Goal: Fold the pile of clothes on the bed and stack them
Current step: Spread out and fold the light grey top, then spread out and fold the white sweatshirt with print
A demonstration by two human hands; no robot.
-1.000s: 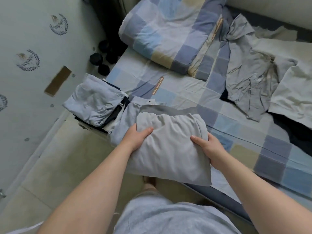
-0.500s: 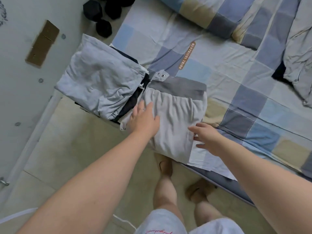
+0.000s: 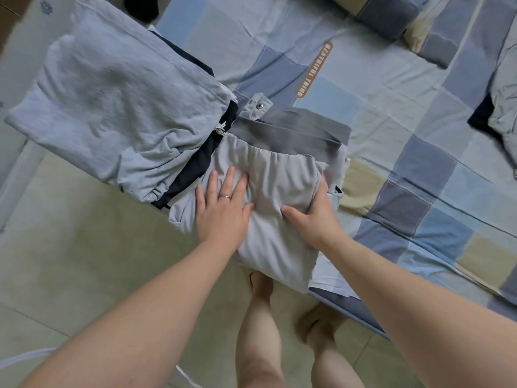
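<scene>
A folded light grey garment [image 3: 279,191] lies on a stack at the bed's near edge, over a darker grey piece [image 3: 291,130]. My left hand [image 3: 223,211] presses flat on its left part, fingers straight and spread. My right hand [image 3: 316,214] rests on its right side, thumb on top and fingers along the right edge. Left of it sits another stack, topped by a folded blue-grey garment [image 3: 117,113] over a dark navy piece [image 3: 195,169]. Unfolded grey clothes [image 3: 503,88] show at the far right edge.
The bed has a blue, grey and beige patchwork sheet [image 3: 419,169]. A folded patchwork quilt [image 3: 405,21] lies at the top. The tiled floor [image 3: 84,261] and my bare legs [image 3: 260,331] are below the bed's edge. A dark object [image 3: 142,7] sits on the floor at top left.
The light grey garment came down onto the stack. My left hand spread flat on it, and my right hand moved in from beside it onto its right edge. The camera tilted down.
</scene>
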